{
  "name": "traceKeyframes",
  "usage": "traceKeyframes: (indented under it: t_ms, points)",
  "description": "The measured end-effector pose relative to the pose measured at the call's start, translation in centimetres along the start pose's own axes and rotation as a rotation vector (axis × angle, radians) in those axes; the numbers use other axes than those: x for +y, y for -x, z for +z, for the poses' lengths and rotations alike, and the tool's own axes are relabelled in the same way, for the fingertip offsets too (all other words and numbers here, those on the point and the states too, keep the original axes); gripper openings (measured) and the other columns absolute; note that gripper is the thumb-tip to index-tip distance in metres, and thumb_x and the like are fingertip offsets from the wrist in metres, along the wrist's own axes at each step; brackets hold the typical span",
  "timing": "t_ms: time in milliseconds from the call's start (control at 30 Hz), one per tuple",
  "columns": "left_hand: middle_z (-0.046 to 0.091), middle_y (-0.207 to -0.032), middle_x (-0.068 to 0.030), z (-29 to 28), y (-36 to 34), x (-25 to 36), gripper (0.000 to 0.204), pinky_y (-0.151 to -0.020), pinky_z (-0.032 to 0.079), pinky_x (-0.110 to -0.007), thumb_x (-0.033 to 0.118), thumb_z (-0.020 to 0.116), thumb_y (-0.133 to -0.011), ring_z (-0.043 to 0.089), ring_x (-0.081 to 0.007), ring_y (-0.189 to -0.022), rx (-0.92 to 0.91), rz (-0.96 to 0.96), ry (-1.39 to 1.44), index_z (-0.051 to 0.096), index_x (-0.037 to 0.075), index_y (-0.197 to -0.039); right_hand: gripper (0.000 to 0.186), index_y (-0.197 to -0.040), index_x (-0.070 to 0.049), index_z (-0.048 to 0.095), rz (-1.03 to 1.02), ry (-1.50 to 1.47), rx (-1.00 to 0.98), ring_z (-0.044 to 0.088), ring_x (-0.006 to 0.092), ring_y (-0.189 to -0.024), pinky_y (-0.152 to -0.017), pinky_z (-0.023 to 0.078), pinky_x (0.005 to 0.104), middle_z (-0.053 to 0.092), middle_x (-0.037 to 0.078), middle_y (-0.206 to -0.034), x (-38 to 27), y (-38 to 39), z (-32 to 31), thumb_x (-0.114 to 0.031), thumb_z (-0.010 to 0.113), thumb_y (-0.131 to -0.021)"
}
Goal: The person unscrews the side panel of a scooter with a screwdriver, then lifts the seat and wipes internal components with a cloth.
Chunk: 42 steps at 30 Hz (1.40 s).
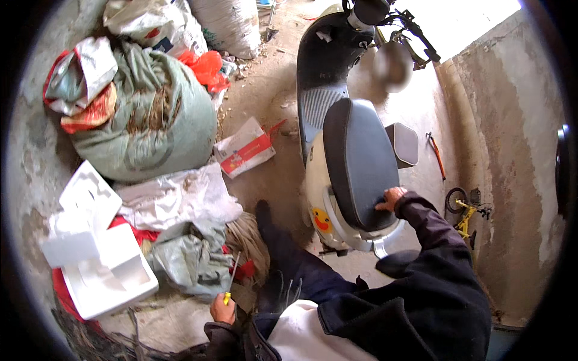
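In my left hand [223, 310], low in the view, is a screwdriver with a yellow handle [227, 298]. Its thin metal shaft points up and away from me, over crumpled grey-green sacking [191, 257]. My right hand [392, 198] is on the right rear edge of the black scooter seat [362, 162], with its fingers curled against it. The seat belongs to a pale electric scooter [317, 192] with a duck sticker [322, 220] on its rear side. Its handlebar end points away from me.
A full green sack [144, 120] and white foam boxes [108, 289] lie on the left. Between sack and scooter is a red-and-white carton [245, 148]. Right of the scooter are a grey box [404, 145], an orange-handled tool [437, 157] and a small yellow bicycle [465, 218] by the wall.
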State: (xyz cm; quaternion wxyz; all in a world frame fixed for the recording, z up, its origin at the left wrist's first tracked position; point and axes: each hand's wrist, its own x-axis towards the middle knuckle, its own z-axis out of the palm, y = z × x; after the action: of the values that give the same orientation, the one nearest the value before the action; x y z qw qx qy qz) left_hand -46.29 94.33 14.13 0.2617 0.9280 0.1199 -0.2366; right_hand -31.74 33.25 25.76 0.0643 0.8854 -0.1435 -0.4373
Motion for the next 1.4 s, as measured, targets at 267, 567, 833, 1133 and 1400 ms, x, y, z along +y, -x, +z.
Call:
traceKeyframes:
  t_ms: [267,567,833,1133,1400]
  points:
    - [0.061,-0.076,-0.0211,-5.8,-13.0,9.0,0.024,-0.063,0.045,-0.049,0.024,0.062,-0.074,0.059,-0.0423,-0.075,-0.113,0.156,-0.057,0.056,0.004,-0.088,0.057,-0.096,-0.003,0.065,0.044,-0.164,0.04,0.062,0.0335,-0.092,-0.079,0.049,0.0416,0.063,0.02,-0.095,0.5,0.7,-0.8,-0.054,0.067,-0.07]
    - [0.06,-0.071,-0.0212,-14.2,-24.1,21.5,0.02,-0.062,0.046,-0.043,0.02,0.061,-0.077,0.061,-0.0385,-0.07,-0.023,0.328,-0.06,0.058,0.002,-0.085,0.049,-0.093,-0.005,0.067,0.063,-0.281,-0.016,0.063,0.0315,-0.09,-0.078,0.05,0.0409,0.063,0.018,-0.093,1.0,0.3,-1.3,-0.047,0.073,-0.068]
    - [0.058,-0.071,-0.0223,-16.6,-30.7,28.6,0.023,-0.061,0.044,-0.047,0.022,0.064,-0.075,0.059,-0.0421,-0.07,-0.029,0.529,-0.203,0.055,0.002,-0.081,0.055,-0.094,-0.004,0.069,0.099,-0.327,-0.011,0.063,0.034,-0.09,-0.078,0.051,0.0394,0.064,0.02,-0.094,1.1,0.8,-2.4,-0.05,0.074,-0.065]
    - [0.062,-0.074,-0.0196,-15.0,-39.9,34.5,0.024,-0.063,0.047,-0.047,0.027,0.065,-0.073,0.06,-0.0404,-0.071,-0.199,0.607,-0.198,0.06,0.006,-0.084,0.071,-0.093,-0.003,0.069,0.342,-0.47,-0.244,0.063,0.0331,-0.094,-0.08,0.049,0.0406,0.065,0.021,-0.094,0.1,-1.5,-4.1,-0.069,0.057,-0.072]
    - [0.062,-0.077,-0.0206,-17.6,-49.0,37.6,0.027,-0.065,0.047,-0.047,0.028,0.065,-0.074,0.061,-0.0399,-0.074,-0.292,0.628,-0.282,0.06,0.005,-0.087,0.064,-0.103,-0.005,0.067,0.519,-0.535,-0.48,0.06,0.0308,-0.102,-0.085,0.048,0.04,0.064,0.017,-0.105,-0.7,-3.0,-5.0,-0.061,0.064,-0.072]
